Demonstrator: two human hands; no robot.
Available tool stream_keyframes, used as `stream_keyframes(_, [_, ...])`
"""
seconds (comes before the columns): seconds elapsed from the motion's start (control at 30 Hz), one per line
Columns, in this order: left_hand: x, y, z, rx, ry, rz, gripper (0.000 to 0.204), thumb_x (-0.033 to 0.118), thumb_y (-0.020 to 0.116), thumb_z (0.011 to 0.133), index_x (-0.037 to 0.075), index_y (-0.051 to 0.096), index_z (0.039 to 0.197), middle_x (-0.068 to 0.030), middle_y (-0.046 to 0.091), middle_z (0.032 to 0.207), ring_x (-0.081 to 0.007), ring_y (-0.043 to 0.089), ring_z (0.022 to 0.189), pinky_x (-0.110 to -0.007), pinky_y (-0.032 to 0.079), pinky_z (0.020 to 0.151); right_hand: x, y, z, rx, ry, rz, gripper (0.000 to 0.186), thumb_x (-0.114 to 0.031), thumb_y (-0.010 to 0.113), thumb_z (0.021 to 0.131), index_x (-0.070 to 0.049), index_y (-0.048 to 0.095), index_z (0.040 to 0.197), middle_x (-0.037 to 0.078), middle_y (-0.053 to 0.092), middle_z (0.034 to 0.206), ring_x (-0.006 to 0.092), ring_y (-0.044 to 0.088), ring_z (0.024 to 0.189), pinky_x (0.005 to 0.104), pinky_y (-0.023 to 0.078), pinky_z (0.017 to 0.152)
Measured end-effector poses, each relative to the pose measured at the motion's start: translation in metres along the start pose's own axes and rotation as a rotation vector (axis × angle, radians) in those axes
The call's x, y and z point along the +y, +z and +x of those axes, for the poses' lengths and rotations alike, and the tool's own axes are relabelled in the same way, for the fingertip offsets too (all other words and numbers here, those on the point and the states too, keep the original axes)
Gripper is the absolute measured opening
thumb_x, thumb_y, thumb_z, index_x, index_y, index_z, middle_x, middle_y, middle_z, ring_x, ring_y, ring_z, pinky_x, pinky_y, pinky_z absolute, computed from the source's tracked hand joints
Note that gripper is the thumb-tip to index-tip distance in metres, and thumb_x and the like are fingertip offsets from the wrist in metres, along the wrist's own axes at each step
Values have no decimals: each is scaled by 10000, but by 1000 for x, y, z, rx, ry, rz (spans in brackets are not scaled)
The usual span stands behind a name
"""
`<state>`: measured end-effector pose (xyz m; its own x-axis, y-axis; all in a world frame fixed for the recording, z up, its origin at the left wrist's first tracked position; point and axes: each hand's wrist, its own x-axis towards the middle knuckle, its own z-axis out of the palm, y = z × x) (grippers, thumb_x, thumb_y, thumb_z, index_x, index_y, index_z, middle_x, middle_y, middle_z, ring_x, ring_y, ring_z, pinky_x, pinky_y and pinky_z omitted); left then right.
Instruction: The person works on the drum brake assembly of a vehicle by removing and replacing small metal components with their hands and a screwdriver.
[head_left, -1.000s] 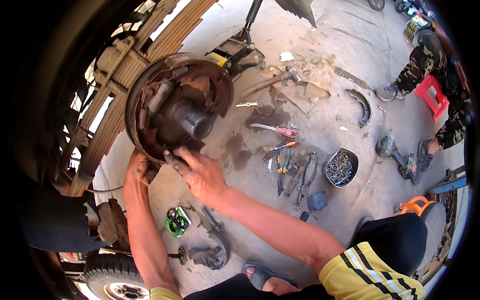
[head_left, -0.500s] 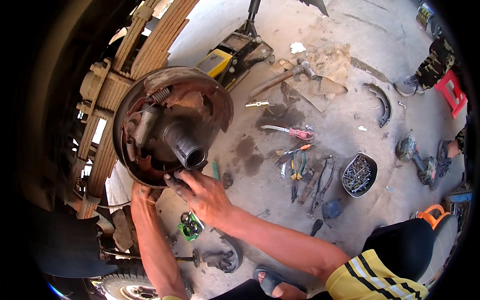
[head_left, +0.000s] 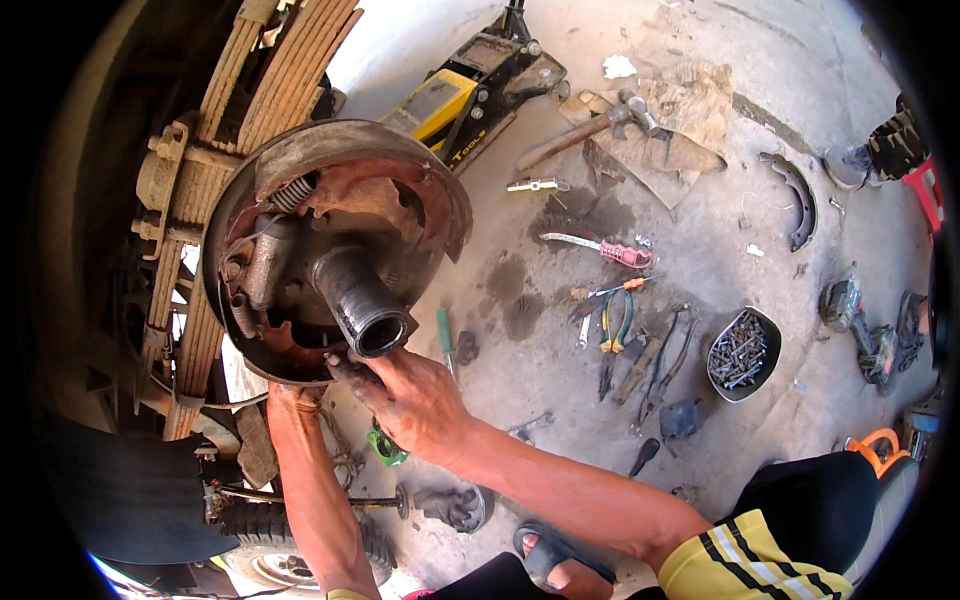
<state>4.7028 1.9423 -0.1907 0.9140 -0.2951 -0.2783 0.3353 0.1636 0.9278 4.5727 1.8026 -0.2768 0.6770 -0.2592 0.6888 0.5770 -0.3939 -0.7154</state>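
A rusty brake backing plate (head_left: 420, 215) with coiled springs (head_left: 292, 196), a cylinder (head_left: 268, 265) and a dark protruding spindle (head_left: 355, 295) hangs on the vehicle's left side of the view. My left hand (head_left: 294, 398) reaches up behind the plate's lower rim, its fingers hidden. My right hand (head_left: 405, 400) is at that rim just below the spindle's open end, fingers curled and blackened; what they grip, if anything, is hidden.
Leaf springs (head_left: 285, 75), a floor jack (head_left: 475, 95), hammer (head_left: 575, 135), pliers (head_left: 620, 330), brake shoe (head_left: 800, 205), bowl of bolts (head_left: 743, 355) and cordless tools (head_left: 855, 320) surround me on the concrete floor (head_left: 540, 380). Another person's camouflage-clad leg (head_left: 890, 140) is at the right.
The view has shifted, so the plate sits further left and lower and the floor items further right. Both my hands remain at the lower rim.
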Motion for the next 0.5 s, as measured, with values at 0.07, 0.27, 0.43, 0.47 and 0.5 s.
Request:
stream_keyframes(0.07, [-1,2,1,1,-1,4,539,220,550,998,108,338,1481,-134,442,1467,-352,508,1293,-503,485,1057,0,-1,0,6,13,10,513,-22,659,707,-76,649,1217,85,577,1131,251,629,903,370,574,709])
stream_keyframes(0.27, [-5,7,-1,-7,-16,10,543,222,549,999,115,331,1485,-133,431,1476,-357,500,1300,-510,480,1061,4,-3,-2,28,48,44,590,45,683,631,-74,668,1208,102,602,1099,285,650,883,392,577,682])
stream_keyframes(0.43, [-5,7,-2,1,-6,2,547,223,548,999,122,326,1488,-131,422,1485,-360,493,1306,-515,476,1063,2,-10,-2,6,40,-14,352,-22,691,722,-35,653,1072,116,546,1144,260,634,858,375,567,709])
stream_keyframes(0.47, [-4,7,-4,5,2,2,548,224,548,999,123,325,1489,-131,420,1486,-361,491,1307,-517,475,1064,1,-11,-3,13,70,52,365,-15,700,731,-33,635,1090,123,540,1140,270,634,855,380,567,715])
stream_keyframes(0.5, [-3,6,-6,12,7,-1,549,224,548,999,124,324,1490,-131,418,1488,-361,490,1309,-518,474,1064,2,-11,-5,19,100,118,379,-8,708,740,-31,618,1107,129,533,1135,280,634,851,384,567,721])
